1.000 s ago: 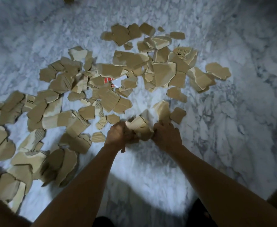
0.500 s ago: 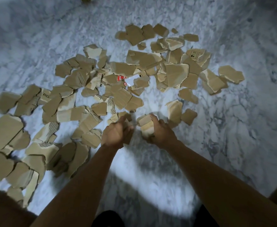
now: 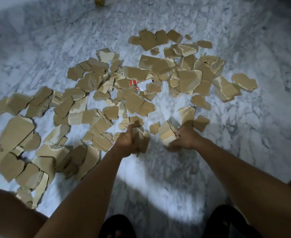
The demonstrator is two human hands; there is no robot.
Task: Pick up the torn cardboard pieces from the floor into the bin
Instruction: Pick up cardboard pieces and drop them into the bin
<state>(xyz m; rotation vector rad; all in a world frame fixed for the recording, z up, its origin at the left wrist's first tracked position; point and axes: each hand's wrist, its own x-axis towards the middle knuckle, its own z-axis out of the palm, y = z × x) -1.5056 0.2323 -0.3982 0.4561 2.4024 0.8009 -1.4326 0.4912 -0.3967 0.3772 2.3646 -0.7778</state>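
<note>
The bare left forearm (image 3: 89, 182) and bare right forearm (image 3: 235, 169) reach forward and down, apart. The left hand (image 3: 126, 141) curls round a torn brown cardboard piece (image 3: 142, 140). The right hand (image 3: 186, 138) grips a pale stack of torn cardboard scraps (image 3: 167, 134).

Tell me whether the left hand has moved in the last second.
Yes: the left hand shifted left, now overlapping the small cardboard scrap it was clear of.
</note>
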